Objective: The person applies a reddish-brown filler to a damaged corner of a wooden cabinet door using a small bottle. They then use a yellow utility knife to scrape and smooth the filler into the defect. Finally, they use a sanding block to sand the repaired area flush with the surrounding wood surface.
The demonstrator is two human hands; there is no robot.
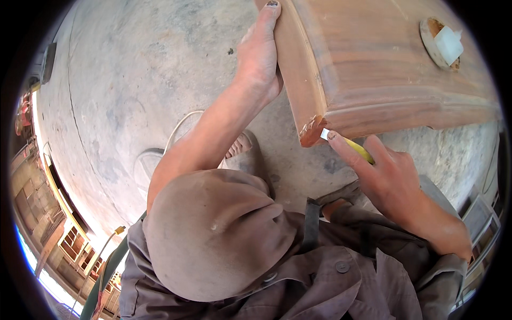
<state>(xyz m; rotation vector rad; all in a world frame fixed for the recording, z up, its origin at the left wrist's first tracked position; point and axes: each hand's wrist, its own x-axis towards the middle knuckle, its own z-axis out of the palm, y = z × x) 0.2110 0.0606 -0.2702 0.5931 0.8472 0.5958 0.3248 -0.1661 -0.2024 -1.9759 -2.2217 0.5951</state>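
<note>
A brown wooden panel piece [384, 58] with a moulded edge fills the upper right. My left hand [258, 56] grips its left side, fingers partly hidden behind the wood and thumb at the top. Closed round a yellow-handled knife [358, 150], my right hand [392, 173] has its index finger stretched along the tool. The knife's short pale blade touches the panel's near left corner, where reddish-brown filler [314, 130] is smeared. On the panel sits a round shallow dish [431, 45] with brown paste, and a whitish block-like piece [449, 45] rests on it.
Grey concrete floor [138, 69] with a long crack lies below. My sandalled foot [242, 152] is beneath the left forearm, near a thin pale cable [178, 125]. Wooden frames [74, 242] stand at the far left. A metal-framed object [480, 224] is at the right rim.
</note>
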